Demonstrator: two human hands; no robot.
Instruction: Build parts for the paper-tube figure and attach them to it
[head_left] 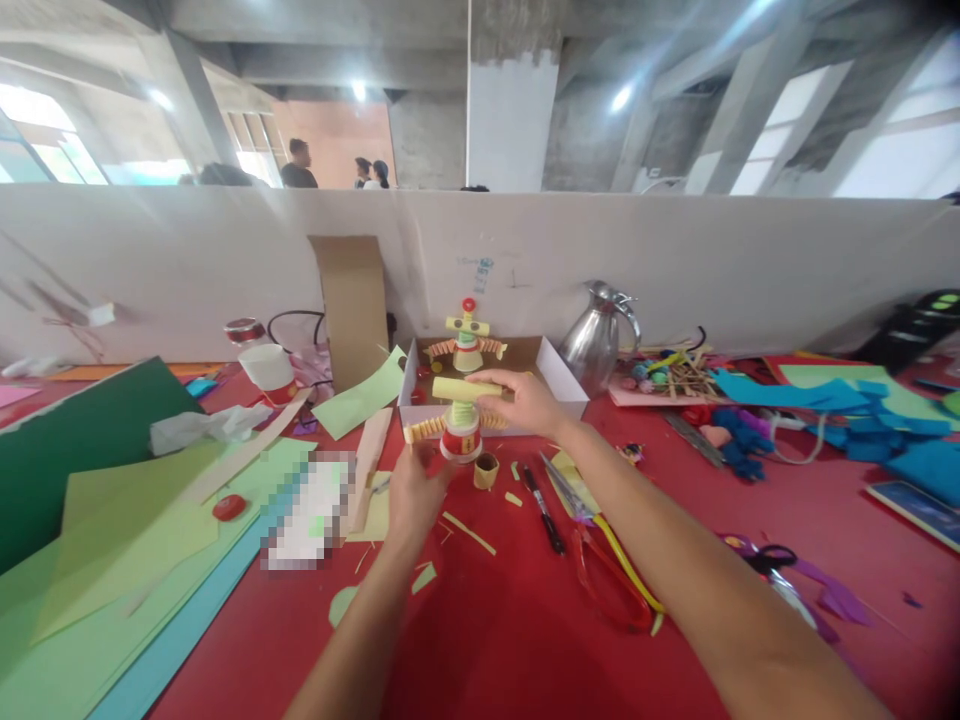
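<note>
My left hand (415,490) grips the base of a small paper-cup figure (460,432) that has a red-and-white cup body and orange accordion-paper arms. My right hand (525,400) pinches a rolled yellow-green paper tube (465,389) lying across the top of that figure. Behind them a finished figure (468,342) with a red ball on top stands in an open white cardboard box (564,385). A short cardboard ring (486,470) sits on the red table just right of the held figure.
Green and teal paper sheets (135,560) cover the left of the red table (525,640). A black pen (544,510), red-handled scissors (611,570), purple scissors (772,565), a metal jug (596,340) and blue felt scraps (810,410) lie right. People stand beyond the white partition (675,260).
</note>
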